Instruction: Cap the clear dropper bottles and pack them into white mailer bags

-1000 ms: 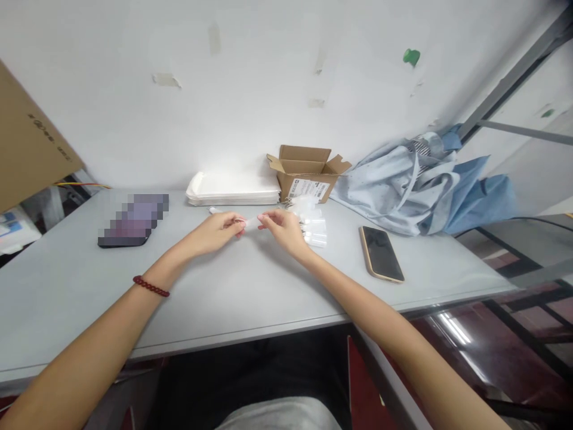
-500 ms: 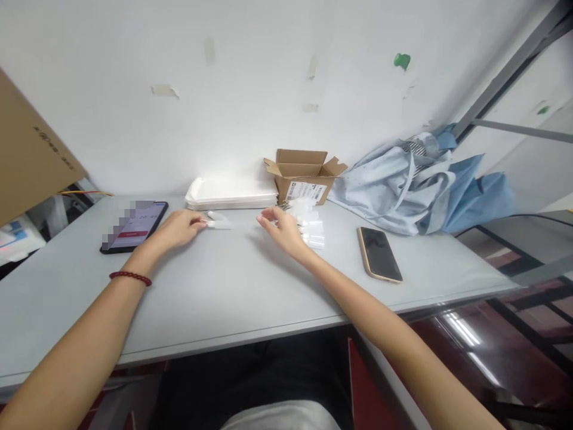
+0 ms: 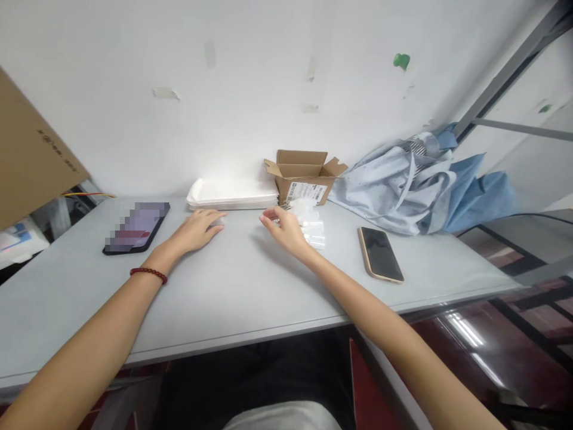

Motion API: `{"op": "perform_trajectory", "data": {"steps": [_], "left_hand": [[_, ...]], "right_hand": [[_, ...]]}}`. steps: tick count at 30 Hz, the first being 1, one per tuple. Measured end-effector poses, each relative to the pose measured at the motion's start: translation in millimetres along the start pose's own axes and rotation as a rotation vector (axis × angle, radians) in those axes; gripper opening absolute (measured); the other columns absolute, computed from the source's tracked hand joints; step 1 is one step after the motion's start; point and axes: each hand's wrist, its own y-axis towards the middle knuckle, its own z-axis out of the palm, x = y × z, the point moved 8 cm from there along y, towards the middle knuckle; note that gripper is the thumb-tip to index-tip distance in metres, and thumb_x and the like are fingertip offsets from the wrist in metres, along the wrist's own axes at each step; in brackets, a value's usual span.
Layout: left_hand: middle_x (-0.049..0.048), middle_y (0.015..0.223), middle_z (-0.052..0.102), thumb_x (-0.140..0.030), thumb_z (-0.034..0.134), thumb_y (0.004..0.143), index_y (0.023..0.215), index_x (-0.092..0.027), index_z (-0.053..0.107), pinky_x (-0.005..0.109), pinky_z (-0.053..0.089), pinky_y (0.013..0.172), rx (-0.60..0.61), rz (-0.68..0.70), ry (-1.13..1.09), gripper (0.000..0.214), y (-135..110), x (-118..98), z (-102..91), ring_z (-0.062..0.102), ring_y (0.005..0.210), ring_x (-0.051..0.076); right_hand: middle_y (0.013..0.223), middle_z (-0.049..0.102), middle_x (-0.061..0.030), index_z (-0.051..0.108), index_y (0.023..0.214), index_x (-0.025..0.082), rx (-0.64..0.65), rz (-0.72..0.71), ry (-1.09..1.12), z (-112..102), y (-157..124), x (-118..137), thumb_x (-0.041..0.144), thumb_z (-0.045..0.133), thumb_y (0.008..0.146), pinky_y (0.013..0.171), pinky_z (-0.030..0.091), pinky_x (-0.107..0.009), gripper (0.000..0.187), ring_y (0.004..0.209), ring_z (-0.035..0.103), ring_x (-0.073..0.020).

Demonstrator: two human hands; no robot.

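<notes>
My left hand lies palm down on the grey table, its fingertips at a small white piece just in front of the stack of white trays. A red bead bracelet is on that wrist. My right hand hovers low with loosely spread fingers, touching the edge of a pile of small clear plastic bags. Neither hand grips anything that I can see.
An open cardboard box stands behind the bags. A dark phone lies at the left, a gold-edged phone at the right. Blue cloth is heaped at the back right. A large cardboard sheet leans at the far left.
Both hands held a small white piece between them; they parted, my left hand carried it left and back and set it down by the trays. My right hand shifted toward the bags.
</notes>
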Motion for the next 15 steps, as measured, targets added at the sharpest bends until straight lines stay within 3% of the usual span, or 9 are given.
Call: {"op": "perform_trajectory", "data": {"steps": [4,10,15], "left_hand": [[0.0150,0.126,0.060,-0.045,0.036,0.090,0.130,-0.013,0.057,0.041,0.036,0.103,-0.053,-0.050,0.012,0.055,-2,18,-3.6,0.047,0.121,0.030],[0.0175,0.127,0.058,-0.046,0.035,0.090,0.137,-0.015,0.052,0.049,0.039,0.095,-0.012,-0.185,0.121,0.058,-5,21,-4.8,0.045,0.121,0.037],[0.0189,0.133,0.052,-0.049,0.036,0.089,0.139,-0.018,0.048,0.053,0.038,0.094,0.012,-0.231,0.142,0.060,-7,16,-7.6,0.040,0.124,0.040]], "right_hand": [[0.103,0.069,-0.0098,0.062,0.100,0.013,0.011,-0.086,-0.184,-5,5,2,0.019,0.051,0.090,0.082,0.044,-0.029,0.016,0.095,0.062,-0.0184],[0.112,0.065,-0.0145,0.062,0.109,0.014,0.041,-0.113,-0.755,-23,17,-12,0.007,0.040,0.089,0.085,0.034,-0.037,0.031,0.107,0.053,-0.0274],[0.108,0.067,-0.0166,0.065,0.106,0.015,0.108,-0.085,-0.938,-28,20,-27,0.022,0.050,0.090,0.085,0.033,-0.043,0.022,0.108,0.050,-0.0333]]}}
